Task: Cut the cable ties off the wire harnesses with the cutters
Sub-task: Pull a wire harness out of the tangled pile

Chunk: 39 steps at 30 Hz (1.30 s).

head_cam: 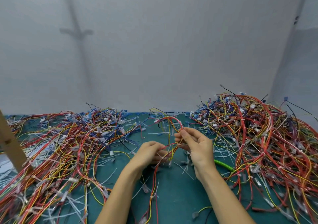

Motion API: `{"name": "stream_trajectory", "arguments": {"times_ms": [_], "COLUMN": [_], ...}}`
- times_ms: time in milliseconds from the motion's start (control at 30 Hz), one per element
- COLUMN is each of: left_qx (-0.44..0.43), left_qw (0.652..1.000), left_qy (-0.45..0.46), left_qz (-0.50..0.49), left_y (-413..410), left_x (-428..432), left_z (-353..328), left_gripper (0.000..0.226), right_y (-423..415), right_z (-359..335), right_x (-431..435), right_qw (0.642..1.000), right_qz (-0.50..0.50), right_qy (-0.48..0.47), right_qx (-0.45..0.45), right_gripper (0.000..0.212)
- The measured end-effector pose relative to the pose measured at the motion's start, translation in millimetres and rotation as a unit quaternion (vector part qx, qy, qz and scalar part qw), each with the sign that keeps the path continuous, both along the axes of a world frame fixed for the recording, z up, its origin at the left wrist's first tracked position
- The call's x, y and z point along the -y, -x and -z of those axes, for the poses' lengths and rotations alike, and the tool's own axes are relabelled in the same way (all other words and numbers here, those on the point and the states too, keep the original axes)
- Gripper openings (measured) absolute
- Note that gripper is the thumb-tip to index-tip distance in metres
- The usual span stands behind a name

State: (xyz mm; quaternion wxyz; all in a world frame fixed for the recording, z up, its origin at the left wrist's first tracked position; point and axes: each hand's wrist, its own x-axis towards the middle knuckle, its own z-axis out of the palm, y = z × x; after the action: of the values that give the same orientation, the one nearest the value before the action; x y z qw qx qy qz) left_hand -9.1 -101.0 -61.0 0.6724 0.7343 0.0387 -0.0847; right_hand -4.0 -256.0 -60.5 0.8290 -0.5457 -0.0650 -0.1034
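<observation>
– Hands first; where are they, and what do they hold?
– Left hand (151, 152) pinches a red-and-yellow harness (172, 120) at its lower run; right hand (194, 142) pinches the same loop higher, just beyond the left; both are curled on wire.
– And the cutters (223, 165)?
– Only a green handle shows, which I take for them; it lies on the mat (172, 198) just outside the right wrist, its length running away from that wrist; the right hand is nearer, though it would have to release the wire.
</observation>
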Motion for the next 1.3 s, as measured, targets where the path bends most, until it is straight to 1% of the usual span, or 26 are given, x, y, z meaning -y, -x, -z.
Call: {"name": "stream_trajectory", "arguments": {"times_ms": [100,200,333,400,467,567,633,733,800,867,933,967,1033,1133,1167,1233,1300], "left_qx": [0.02,0.044,0.037,0.045,0.049,0.042,0.04,0.049,0.059,0.062,0.063,0.063,0.066,0.083,0.09,0.097,0.092], "left_qw": [0.993,0.983,0.992,0.995,0.997,0.997,0.994,0.98,0.965,0.95,0.941,0.939,0.95,0.975,0.978,0.98,0.978], "left_qy": [-0.039,-0.078,-0.049,-0.037,-0.002,0.05,0.097,0.184,0.242,0.29,0.32,0.326,0.293,0.178,0.155,0.138,0.166], "left_qz": [0.11,0.158,0.114,0.085,0.063,0.033,0.003,-0.06,-0.084,-0.094,-0.089,-0.085,-0.087,-0.107,-0.111,-0.107,-0.089], "left_y": [5,9,8,6,4,3,1,-1,-2,-3,-2,-1,0,2,2,3,4], "left_x": [0,-1,-3,-4,-4,-2,-1,1,2,4,6,6,7,8,8,11,13], "left_z": [1,1,5,8,10,11,9,3,1,-1,-3,-4,-6,-4,-4,-6,-8], "left_gripper": [0.019,0.012,0.016,0.013,0.011,0.015,0.01,0.006,0.004,0.006,0.009,0.01,0.01,0.005,0.004,0.002,0.008], "right_y": [1,1,1,1,0,-1,-1,0,-1,0,3,4,8,12,13,13,13], "right_z": [-3,-3,-2,-2,-2,-3,-3,-2,-1,-2,-5,-5,-5,-2,-1,-1,-1], "right_x": [3,4,2,2,2,4,5,3,3,4,3,2,-2,-10,-11,-11,-10], "right_qw": [0.999,1.0,1.0,0.999,0.999,0.999,0.999,0.994,0.99,0.991,0.99,0.985,0.974,0.959,0.959,0.965,0.974], "right_qz": [-0.006,-0.015,-0.025,-0.032,-0.036,-0.031,-0.009,0.053,0.08,0.056,-0.013,-0.05,-0.112,-0.17,-0.173,-0.149,-0.111], "right_qy": [-0.03,-0.022,-0.01,0.001,0.01,0.017,0.035,0.092,0.108,0.105,0.12,0.14,0.183,0.213,0.214,0.21,0.192], "right_qx": [-0.007,-0.01,-0.014,-0.019,-0.024,-0.03,-0.028,-0.022,-0.033,-0.058,-0.08,-0.082,-0.079,-0.071,-0.065,-0.054,-0.054], "right_gripper": [0.009,0.01,0.018,0.023,0.027,0.035,0.037,0.037,0.031,0.02,0.011,0.012,0.017,0.025,0.027,0.026,0.018]}}
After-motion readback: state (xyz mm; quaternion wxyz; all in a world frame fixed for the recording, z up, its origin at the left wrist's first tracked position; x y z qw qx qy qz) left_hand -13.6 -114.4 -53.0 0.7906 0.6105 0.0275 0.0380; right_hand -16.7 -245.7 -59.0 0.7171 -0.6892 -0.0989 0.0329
